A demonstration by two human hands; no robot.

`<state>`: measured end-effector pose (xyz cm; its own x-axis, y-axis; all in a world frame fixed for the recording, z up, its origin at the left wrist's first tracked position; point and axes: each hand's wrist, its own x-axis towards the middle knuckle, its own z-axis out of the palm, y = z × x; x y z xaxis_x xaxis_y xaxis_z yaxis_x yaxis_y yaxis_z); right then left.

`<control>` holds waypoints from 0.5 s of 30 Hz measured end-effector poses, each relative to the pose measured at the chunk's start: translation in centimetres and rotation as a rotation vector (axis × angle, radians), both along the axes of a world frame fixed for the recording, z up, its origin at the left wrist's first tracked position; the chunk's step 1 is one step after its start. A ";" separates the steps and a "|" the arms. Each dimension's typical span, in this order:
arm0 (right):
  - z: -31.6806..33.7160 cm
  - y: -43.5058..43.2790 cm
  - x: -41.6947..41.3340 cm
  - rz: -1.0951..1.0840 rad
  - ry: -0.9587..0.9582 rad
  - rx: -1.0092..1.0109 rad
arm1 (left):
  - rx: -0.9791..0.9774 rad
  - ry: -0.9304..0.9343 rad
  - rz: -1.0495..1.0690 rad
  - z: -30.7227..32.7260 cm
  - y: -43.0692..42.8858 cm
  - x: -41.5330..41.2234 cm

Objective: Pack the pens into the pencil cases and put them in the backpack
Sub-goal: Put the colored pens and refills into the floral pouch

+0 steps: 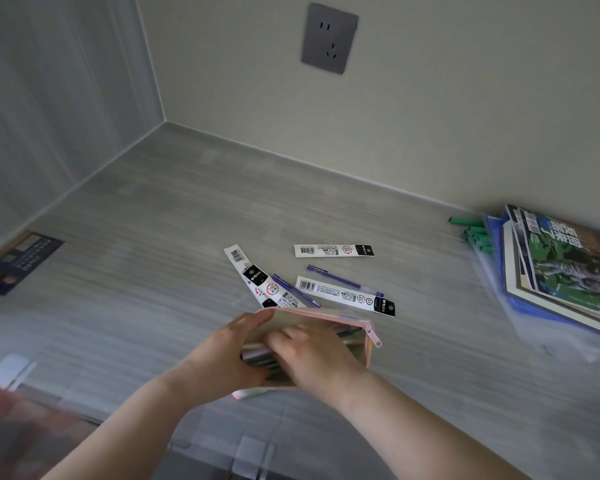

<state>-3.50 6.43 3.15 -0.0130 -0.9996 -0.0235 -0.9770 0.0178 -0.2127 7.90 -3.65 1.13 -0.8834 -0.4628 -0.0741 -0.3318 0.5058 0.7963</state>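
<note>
A pink zippered pencil case (pixel 347 320) lies unzipped on the grey desk, its zipper pull at the right end. My left hand (pixel 229 348) grips its left end and holds the mouth apart. My right hand (pixel 309 355) reaches into the case, fingers on several pens (pixel 257 356) inside. Beyond the case lie three packaged pen refills (pixel 333 250) (pixel 345 295) (pixel 257 278) and two loose purple pens (pixel 333 277) (pixel 288 289). No backpack shows clearly.
A stack of books and a blue folder (pixel 561 271) sits at the right, with several green pens (pixel 471 233) behind it. A dark card (pixel 18 261) lies at the left. A blurred reddish-brown shape (pixel 21 431) fills the lower left corner. The wall has a socket (pixel 329 38).
</note>
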 end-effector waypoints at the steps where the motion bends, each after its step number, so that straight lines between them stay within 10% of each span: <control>1: 0.2 -0.2 -0.3 -0.017 0.014 0.049 | -0.001 -0.001 -0.008 0.0 0.0 0.1; 15: 0.7 -0.7 -1.8 -0.073 0.039 0.367 | -0.084 -0.040 -0.047 0.6 0.2 -0.1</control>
<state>-5.26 5.73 3.83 -0.0917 -0.9210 -0.3786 -0.9776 0.1557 -0.1419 7.83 -3.43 1.71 -0.9013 -0.4272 -0.0723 -0.3370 0.5862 0.7368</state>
